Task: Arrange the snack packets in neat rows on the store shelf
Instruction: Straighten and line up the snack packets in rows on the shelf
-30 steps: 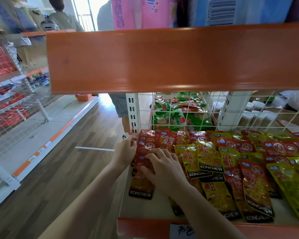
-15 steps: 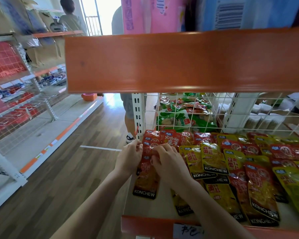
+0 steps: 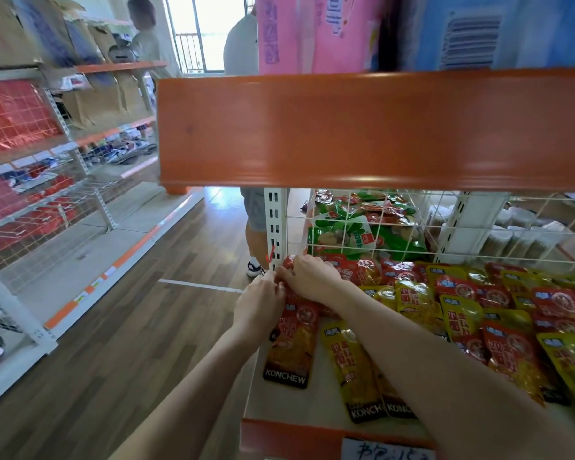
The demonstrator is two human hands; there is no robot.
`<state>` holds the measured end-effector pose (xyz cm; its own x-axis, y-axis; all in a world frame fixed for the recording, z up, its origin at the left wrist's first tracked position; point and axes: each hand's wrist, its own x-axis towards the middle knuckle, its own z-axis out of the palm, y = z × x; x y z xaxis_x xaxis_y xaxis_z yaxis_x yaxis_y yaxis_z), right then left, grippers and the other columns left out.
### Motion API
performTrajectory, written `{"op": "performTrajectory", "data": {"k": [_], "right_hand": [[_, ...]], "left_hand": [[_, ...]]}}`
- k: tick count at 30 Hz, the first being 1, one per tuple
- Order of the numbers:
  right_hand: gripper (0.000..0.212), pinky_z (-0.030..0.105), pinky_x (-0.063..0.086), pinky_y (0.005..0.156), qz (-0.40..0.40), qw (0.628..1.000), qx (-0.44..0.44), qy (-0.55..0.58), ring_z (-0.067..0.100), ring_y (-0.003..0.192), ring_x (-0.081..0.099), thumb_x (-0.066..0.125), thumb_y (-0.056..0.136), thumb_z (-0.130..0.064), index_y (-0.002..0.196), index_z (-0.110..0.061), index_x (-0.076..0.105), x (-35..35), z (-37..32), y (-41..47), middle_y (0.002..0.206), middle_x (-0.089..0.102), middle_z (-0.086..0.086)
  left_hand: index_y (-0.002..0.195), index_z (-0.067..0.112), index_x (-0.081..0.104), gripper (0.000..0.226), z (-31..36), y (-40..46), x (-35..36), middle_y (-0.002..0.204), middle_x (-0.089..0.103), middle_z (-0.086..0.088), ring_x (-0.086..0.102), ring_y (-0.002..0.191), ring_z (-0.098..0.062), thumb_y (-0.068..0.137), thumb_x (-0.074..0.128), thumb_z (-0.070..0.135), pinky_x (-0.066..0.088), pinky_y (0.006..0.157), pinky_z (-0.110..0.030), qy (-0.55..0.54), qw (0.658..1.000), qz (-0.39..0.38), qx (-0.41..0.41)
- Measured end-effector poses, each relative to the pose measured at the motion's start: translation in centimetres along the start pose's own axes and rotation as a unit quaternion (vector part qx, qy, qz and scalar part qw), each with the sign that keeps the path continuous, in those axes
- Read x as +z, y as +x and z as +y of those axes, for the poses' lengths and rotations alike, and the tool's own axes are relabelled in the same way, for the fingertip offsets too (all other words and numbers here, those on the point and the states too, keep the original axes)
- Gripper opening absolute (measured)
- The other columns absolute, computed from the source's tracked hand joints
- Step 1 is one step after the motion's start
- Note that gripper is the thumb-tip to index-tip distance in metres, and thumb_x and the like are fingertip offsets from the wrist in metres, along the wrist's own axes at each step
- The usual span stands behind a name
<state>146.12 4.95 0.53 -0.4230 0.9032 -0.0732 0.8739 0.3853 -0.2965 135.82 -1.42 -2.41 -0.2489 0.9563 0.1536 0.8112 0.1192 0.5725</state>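
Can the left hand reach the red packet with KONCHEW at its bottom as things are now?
Probably yes. The left hand is already at the upper edge of that red packet, beside the right hand, and nothing lies between them on the shelf.

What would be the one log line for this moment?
stage: aligning | hands: left hand, right hand both gripping red packets | place: shelf left end

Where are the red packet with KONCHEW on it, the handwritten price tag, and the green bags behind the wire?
red KONCHEW packet [image 3: 291, 346]: head view, on its clear window above the black band.
handwritten price tag [image 3: 387, 451]: head view, on the white paper.
green bags [image 3: 342, 235]: head view, on the front bag, behind the mesh.
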Motion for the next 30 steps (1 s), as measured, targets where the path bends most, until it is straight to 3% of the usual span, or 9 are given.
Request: {"op": "performTrajectory", "data": {"k": [6, 11, 16, 19, 21, 30], "right_hand": [[0.060, 0.046, 0.034, 0.102, 0.026, 0.998, -0.014, -0.050, 0.030, 0.119, 0.048, 0.027, 0.095, -0.058, 0.123, -0.012, 0.053, 0.8, 0.2, -0.3, 0.126, 0.055, 0.012], [0.055, 0.042, 0.034, 0.103, 0.055, 0.998, -0.022, -0.020, 0.028, 0.120, 0.048, 0.029, 0.097, -0.051, 0.121, -0.008, 0.054, 0.9, 0.4, -1.1, 0.127, 0.054, 0.012], [0.027, 0.038, 0.042, 0.093, 0.140, 0.989, -0.040, -0.007, 0.024, 0.100, 0.055, 0.039, 0.098, -0.027, 0.104, -0.009, 0.059, 0.0, 1.4, -3.0, 0.106, 0.058, 0.006], [0.026, 0.036, 0.051, 0.078, 0.147, 0.989, -0.028, 0.019, 0.019, 0.080, 0.057, 0.040, 0.097, -0.021, 0.090, -0.010, 0.063, -0.4, 2.5, -4.7, 0.092, 0.060, 0.004], [0.027, 0.029, 0.051, 0.071, 0.129, 0.991, -0.024, 0.033, 0.018, 0.077, 0.058, 0.041, 0.098, -0.020, 0.092, -0.010, 0.064, -0.1, 2.9, -5.6, 0.090, 0.061, 0.004], [0.030, 0.035, 0.049, 0.086, 0.095, 0.992, -0.040, 0.073, 0.023, 0.099, 0.054, 0.043, 0.097, -0.025, 0.115, -0.006, 0.058, 1.3, 2.6, -7.3, 0.107, 0.059, 0.008]], "left_hand": [[0.119, 0.014, 0.052, 0.030, -0.7, -0.5, 0.0, 0.114, 0.059, -0.008, 0.055, 0.107, -0.027, 0.094, 0.038, 0.024, 0.045, 0.089, -0.044, -0.003, 1.000, -0.010, 0.013], [0.118, 0.013, 0.050, 0.028, -0.7, -1.1, -0.2, 0.114, 0.059, -0.008, 0.054, 0.106, -0.027, 0.095, 0.041, 0.026, 0.045, 0.089, -0.044, 0.011, 0.999, -0.019, 0.028], [0.113, 0.013, 0.052, 0.025, -0.7, -1.7, -0.5, 0.111, 0.059, -0.004, 0.054, 0.104, -0.022, 0.094, 0.043, 0.026, 0.046, 0.088, -0.038, 0.008, 0.999, -0.037, 0.027], [0.115, 0.012, 0.053, 0.025, -0.8, -2.1, -0.5, 0.109, 0.059, -0.002, 0.054, 0.102, -0.017, 0.096, 0.044, 0.026, 0.046, 0.087, -0.032, -0.004, 0.999, -0.033, 0.034], [0.115, 0.010, 0.054, 0.027, -0.8, -1.9, -0.4, 0.108, 0.058, -0.004, 0.055, 0.103, -0.019, 0.096, 0.044, 0.025, 0.046, 0.088, -0.032, -0.007, 0.999, -0.025, 0.039], [0.112, 0.007, 0.058, 0.027, -0.3, -0.3, 0.0, 0.109, 0.063, -0.008, 0.059, 0.102, -0.023, 0.097, 0.044, 0.023, 0.049, 0.088, -0.041, -0.022, 0.999, -0.023, 0.032]]}}
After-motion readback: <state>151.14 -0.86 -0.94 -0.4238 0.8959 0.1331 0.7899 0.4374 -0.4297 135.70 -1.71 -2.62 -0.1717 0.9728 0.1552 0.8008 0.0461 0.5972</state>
